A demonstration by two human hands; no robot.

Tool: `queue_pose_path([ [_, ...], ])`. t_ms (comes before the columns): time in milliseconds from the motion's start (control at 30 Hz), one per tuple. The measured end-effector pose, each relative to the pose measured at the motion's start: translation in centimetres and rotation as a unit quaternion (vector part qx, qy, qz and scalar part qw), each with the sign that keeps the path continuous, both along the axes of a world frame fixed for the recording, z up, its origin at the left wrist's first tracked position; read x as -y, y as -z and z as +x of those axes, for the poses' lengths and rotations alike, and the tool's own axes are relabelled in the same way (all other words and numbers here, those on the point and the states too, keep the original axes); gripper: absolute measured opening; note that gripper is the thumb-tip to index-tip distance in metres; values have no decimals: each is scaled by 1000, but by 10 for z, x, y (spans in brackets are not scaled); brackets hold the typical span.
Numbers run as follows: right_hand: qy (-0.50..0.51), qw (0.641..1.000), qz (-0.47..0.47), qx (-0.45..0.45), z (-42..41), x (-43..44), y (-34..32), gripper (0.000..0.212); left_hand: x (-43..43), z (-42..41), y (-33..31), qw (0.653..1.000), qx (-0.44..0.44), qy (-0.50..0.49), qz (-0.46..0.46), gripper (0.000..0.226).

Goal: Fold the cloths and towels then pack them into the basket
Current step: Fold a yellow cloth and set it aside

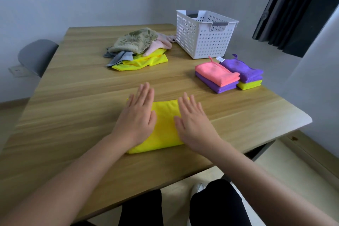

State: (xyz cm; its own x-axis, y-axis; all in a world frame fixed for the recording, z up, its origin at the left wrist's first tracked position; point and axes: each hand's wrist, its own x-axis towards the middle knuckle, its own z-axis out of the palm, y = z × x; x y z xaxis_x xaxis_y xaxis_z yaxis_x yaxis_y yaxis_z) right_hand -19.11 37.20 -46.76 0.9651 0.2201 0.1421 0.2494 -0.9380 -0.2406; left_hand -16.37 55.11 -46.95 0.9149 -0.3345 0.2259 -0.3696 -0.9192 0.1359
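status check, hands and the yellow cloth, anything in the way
Both open: left hand and right hand flat on folded yellow cloth. Two folded stacks beside basket, unfolded pile left of it. Nothing blocking the hands.

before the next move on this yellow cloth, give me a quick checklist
1. Left hand and right hand flat on the yellow cloth: ok.
2. Cloth corners lined up: cannot tell, the hands cover them.
3. Basket upright, top open: ok.
4. Room inside basket: cannot tell, its floor is hidden.
5. Folded stacks neat beside basket: ok.
6. All cloths folded: not ok, a loose pile lies unfolded.
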Motion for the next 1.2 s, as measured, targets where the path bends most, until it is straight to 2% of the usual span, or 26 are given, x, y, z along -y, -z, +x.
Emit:
queue_pose_path([
  [67,-25,998,-43,-39,-6,-13,14,71,4,8,9,997,-67,12,43,66],
  [133,-33,996,-76,-26,-5,-11,23,91,4,13,13,993,-106,-9,60,59],
  [267,-101,989,-104,-29,2,17,18,97,3,-5,9,992,-78,-41,93,66],
  [367,-135,984,-100,-54,12,56,7,89,0,-29,-3,994,-24,-10,106,74],
  [433,-116,988,-102,-23,16,83,2,81,-3,-38,-11,998,4,28,48,60],
  [467,-101,990,-98,4,16,93,0,71,-4,-38,-12,999,1,36,12,50],
  [533,-92,994,-36,53,12,101,-2,50,-1,-32,-15,997,3,46,-61,35],
  [567,-103,992,4,66,8,99,-1,47,3,-26,-17,995,22,58,-84,28],
  [600,-118,990,36,65,3,94,-1,47,9,-19,-17,992,31,79,-97,28],
  [633,-134,988,51,54,-2,89,0,48,16,-13,-16,991,20,101,-85,38],
  [700,-172,984,43,21,-9,83,12,57,32,1,-8,990,-40,135,3,57],
  [767,-193,981,16,-1,-14,85,23,75,44,10,4,980,-111,140,82,60],
  [800,-191,981,19,-2,-16,89,24,77,48,12,8,978,-134,136,89,61],
  [933,-208,974,81,42,-34,102,16,55,43,11,13,978,-140,134,80,61],
  [1000,-254,965,37,49,-48,108,19,66,41,7,11,978,-140,133,83,61],
  [1100,-275,955,-83,79,-58,110,27,89,41,2,10,976,-146,131,90,62],
  [1133,-270,952,-101,107,-58,109,30,90,41,1,10,976,-147,130,92,62],
  [1200,-267,947,-82,160,-57,104,35,76,41,-3,9,976,-148,128,94,62],
])
